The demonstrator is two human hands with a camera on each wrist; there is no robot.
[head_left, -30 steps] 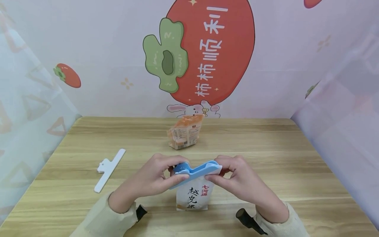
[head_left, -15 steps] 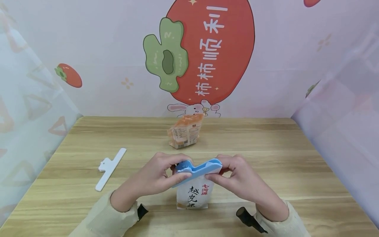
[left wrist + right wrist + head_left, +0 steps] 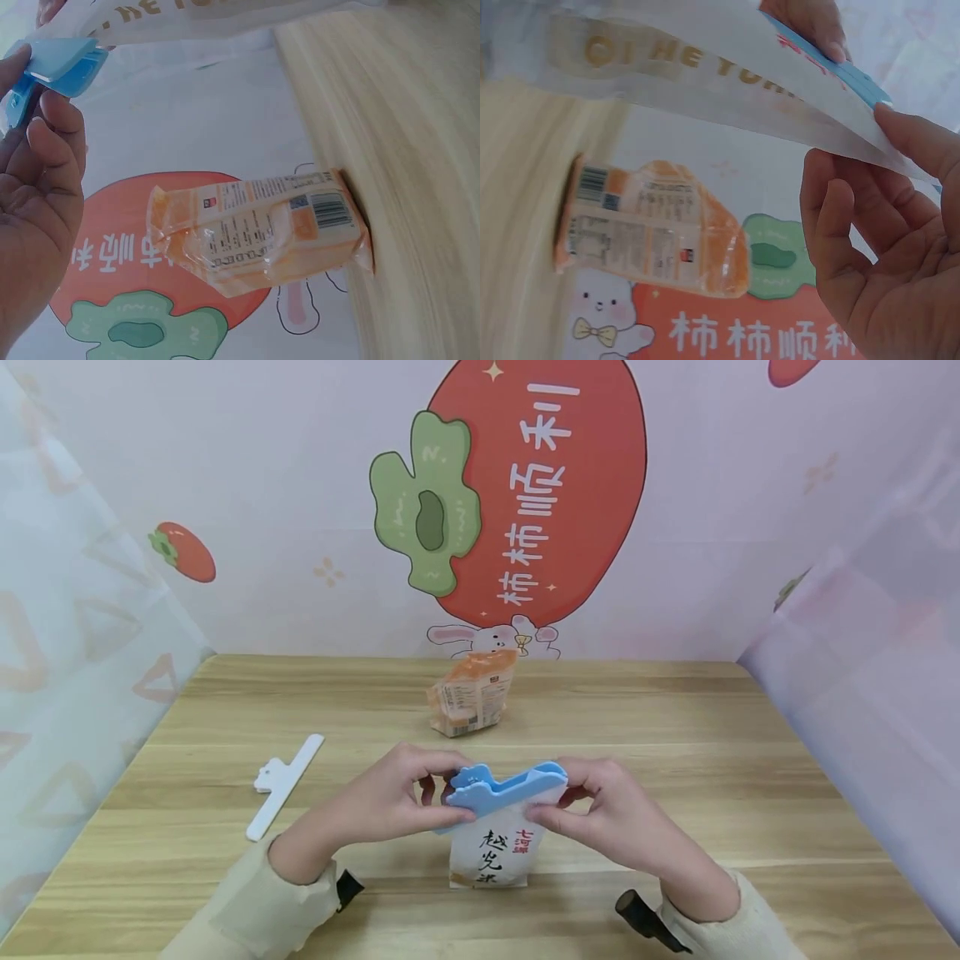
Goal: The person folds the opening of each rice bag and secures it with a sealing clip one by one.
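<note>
From where I stand, the blue clip (image 3: 517, 790) lies across the top of the white bag (image 3: 501, 860), right between the person's two hands, and everything hangs on how it slants. Its long axis runs from low beside the left hand (image 3: 397, 797) up and away toward the right hand (image 3: 603, 802), while the bag's printed face looks back at the person. The left fingers and thumb pinch the clip around its handle tabs, thumb on the near side. The right fingers are clamped on the bag's upper right corner, just by the clip's far end, thumb in front and the others behind. So neither hand is really nearer: left has the tabs, right the corner. I can't tell whether the clip bites along its whole length. Over on the counter (image 3: 675, 710), a white clip (image 3: 282, 792) lies near the left forearm, and an orange packet (image 3: 474, 697) stands beyond both hands.
</note>
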